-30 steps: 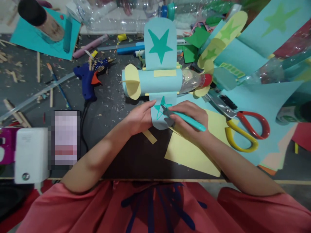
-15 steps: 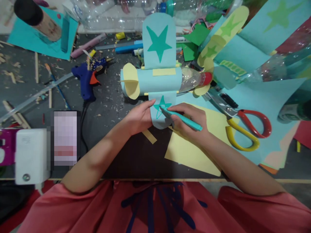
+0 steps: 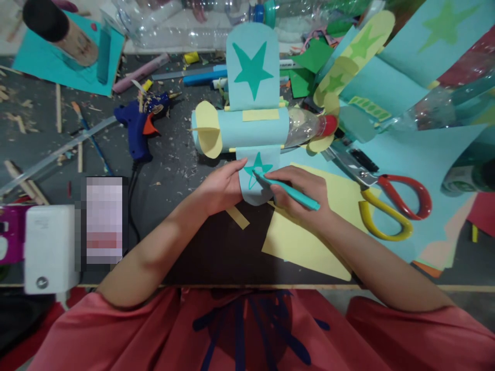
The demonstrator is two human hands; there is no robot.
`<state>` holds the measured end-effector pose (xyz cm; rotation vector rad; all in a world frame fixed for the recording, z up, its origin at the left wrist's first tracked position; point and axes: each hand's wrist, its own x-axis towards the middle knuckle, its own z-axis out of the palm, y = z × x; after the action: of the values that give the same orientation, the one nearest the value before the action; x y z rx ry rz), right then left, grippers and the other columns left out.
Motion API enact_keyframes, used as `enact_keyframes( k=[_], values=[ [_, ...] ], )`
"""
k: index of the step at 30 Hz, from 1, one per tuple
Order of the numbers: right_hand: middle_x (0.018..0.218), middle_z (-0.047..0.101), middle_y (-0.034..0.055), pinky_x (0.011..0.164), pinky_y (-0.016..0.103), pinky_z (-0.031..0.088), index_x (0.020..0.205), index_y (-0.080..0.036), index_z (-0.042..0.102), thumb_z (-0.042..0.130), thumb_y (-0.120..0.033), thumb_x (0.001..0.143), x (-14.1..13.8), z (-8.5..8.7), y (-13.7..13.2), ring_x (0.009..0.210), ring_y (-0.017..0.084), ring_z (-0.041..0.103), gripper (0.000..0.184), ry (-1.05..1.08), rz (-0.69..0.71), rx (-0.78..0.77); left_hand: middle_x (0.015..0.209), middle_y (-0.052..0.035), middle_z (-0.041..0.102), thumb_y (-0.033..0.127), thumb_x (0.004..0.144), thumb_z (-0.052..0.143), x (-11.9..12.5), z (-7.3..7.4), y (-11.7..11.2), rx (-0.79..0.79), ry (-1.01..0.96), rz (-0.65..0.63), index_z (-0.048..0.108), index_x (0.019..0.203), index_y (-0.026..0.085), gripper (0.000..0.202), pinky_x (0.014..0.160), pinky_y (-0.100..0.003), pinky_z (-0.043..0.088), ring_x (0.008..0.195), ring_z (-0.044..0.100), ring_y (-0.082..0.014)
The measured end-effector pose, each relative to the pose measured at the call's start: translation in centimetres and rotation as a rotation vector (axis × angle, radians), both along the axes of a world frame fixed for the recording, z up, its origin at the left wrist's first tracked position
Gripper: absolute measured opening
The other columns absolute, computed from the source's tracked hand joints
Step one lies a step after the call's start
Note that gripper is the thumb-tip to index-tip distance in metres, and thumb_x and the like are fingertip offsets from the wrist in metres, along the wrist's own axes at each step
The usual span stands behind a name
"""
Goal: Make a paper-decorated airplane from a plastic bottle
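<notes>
A toy plane (image 3: 235, 129) made from a plastic bottle wrapped in light blue paper lies before me, its red cap to the right. Its far wing (image 3: 253, 36) carries a filled green star. On the near wing (image 3: 257, 196) is a star outline, coloured in at its upper points and pale lower down. My left hand (image 3: 224, 188) grips this wing's left edge, thumb on top and fingers beneath. My right hand (image 3: 301, 193) holds a teal marker (image 3: 297, 196), its tip on the star's left part.
Scissors (image 3: 386, 201) with red and yellow handles lie at right beside yellow paper (image 3: 309, 242). At left are a blue glue gun (image 3: 135, 126), a phone (image 3: 103, 221) and a white power adapter (image 3: 50, 247). A second paper-covered plane (image 3: 390, 72) stands back right.
The marker tip has shifted slightly left and down on the near wing's star, my right hand moving with it. My left hand keeps its place.
</notes>
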<state>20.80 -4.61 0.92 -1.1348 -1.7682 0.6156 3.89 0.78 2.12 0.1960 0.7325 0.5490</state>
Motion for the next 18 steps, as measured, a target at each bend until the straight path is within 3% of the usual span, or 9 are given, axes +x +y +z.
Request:
enact_keyframes(
  k=[8,13,18],
  values=[
    [0.088,0.078,0.0059,0.069,0.029,0.058,0.095,-0.021,0.071,0.06,-0.024,0.092,-0.04,0.01,0.04,0.076,0.017,0.073,0.012,-0.003,0.001,0.041,0.12,-0.0174,0.072,0.025,0.102,0.027,-0.13,-0.15,-0.01,0.015,-0.007,-0.022,0.049,0.139,-0.002,0.051,0.117,-0.039,0.038,0.128,0.06,-0.0264],
    [0.085,0.078,0.0042,0.066,0.03,0.059,0.096,-0.023,0.07,0.059,-0.024,0.092,0.01,0.15,0.05,0.074,0.017,0.072,0.012,-0.037,0.033,0.069,0.118,-0.014,0.073,0.023,0.102,0.024,-0.09,-0.07,0.08,0.005,-0.01,-0.005,0.049,0.141,0.002,0.05,0.116,-0.036,0.038,0.127,0.062,-0.024],
    [0.084,0.077,0.0054,0.066,0.029,0.059,0.096,-0.021,0.068,0.058,-0.021,0.093,0.07,0.28,0.13,0.074,0.016,0.072,0.011,-0.042,0.0,0.082,0.117,-0.014,0.074,0.025,0.102,0.027,-0.06,0.06,-0.02,-0.002,-0.013,-0.006,0.05,0.141,0.002,0.05,0.118,-0.039,0.037,0.129,0.06,-0.0268]
  ],
)
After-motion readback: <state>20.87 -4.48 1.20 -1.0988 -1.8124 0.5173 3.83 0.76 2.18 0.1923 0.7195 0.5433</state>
